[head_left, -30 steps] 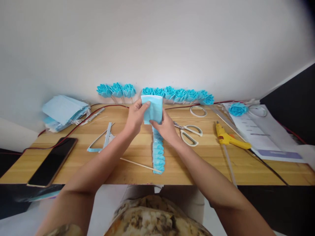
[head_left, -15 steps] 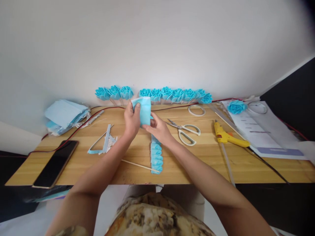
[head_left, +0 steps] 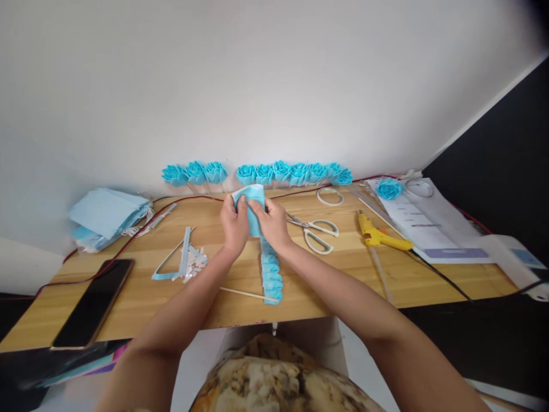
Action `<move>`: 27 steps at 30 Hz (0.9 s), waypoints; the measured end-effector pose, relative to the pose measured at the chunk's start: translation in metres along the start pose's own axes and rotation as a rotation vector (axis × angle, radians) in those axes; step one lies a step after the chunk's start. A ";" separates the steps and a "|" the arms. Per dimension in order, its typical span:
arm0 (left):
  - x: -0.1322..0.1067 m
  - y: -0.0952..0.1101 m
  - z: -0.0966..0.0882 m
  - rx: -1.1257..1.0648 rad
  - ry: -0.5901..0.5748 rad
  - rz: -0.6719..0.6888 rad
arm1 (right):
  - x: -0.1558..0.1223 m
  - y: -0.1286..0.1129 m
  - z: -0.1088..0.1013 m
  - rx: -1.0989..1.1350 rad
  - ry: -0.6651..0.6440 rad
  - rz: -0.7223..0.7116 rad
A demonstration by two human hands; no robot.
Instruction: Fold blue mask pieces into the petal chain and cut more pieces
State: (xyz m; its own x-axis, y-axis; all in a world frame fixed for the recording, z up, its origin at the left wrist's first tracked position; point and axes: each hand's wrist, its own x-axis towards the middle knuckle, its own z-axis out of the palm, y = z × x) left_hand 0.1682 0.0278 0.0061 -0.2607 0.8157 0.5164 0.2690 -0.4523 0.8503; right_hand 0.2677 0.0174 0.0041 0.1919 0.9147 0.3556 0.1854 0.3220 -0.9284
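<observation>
Both hands hold a light blue piece of face mask (head_left: 256, 197) up over the middle of the table. My left hand (head_left: 235, 225) grips its left side, thumb on the front. My right hand (head_left: 273, 222) pinches its right side, its thumb also pressed on the front; the fingers behind are hidden. Below the hands runs a strip of overlapping folded blue petals (head_left: 271, 277), its upper end partly covered by my right hand. A thin wooden stick (head_left: 242, 293) lies with one end on this strip. White-handled scissors (head_left: 319, 229) rest open just right of my right hand.
Blue fabric flowers (head_left: 281, 171) line the wall. At left are stacked face masks (head_left: 105, 212), a phone (head_left: 92, 303) and cut scraps (head_left: 195, 263). A tape roll (head_left: 330, 197), a yellow glue gun (head_left: 381, 237) and paper sheets (head_left: 422, 223) lie right. A red-black wire (head_left: 171, 200) crosses the back.
My right hand has moved up from the mask piece's lower corner to its right side, its thumb now on the front. The whole view has shifted and tilted slightly.
</observation>
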 end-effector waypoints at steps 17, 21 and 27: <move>0.007 -0.009 0.000 -0.068 -0.075 -0.082 | 0.028 -0.007 -0.009 0.015 -0.010 -0.045; 0.007 -0.011 0.002 -0.185 -0.125 -0.154 | 0.033 -0.009 0.001 -0.078 0.097 -0.058; 0.011 -0.020 0.007 -0.526 -0.197 -0.435 | 0.037 -0.009 0.002 -0.109 0.090 -0.151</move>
State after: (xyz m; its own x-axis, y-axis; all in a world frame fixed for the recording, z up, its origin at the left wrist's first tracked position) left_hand 0.1662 0.0481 -0.0064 -0.0573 0.9895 0.1327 -0.3181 -0.1441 0.9370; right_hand 0.2713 0.0489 0.0253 0.2387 0.8312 0.5022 0.3208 0.4206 -0.8486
